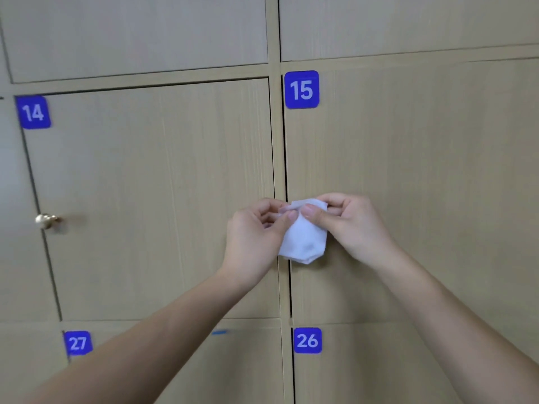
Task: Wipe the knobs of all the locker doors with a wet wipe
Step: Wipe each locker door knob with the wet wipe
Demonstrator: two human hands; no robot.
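White, damp-looking wipe cloth, folded into a small pad (304,237), is held up in the head view between both hands, in front of the seam between two pale wood-grain locker doors. The left hand (256,237) pinches its upper left corner with thumb and curled fingers (287,215); the right hand (347,223) pinches the top edge likewise, so both sets of fingers are closed on the wipe. It appears to be being refolded or opened out rather than applied.

One round brass-coloured knob (46,220) is seen on the door with the blue number 14 plate (34,112), well apart from the wipe, to the left. No knob can be made out on the door with the blue number 15 plate (301,89); it may be hidden behind the hands.

A knob could be skipped if that hidden one is overlooked. The wipe could also slip from such light corner pinches while being refolded.
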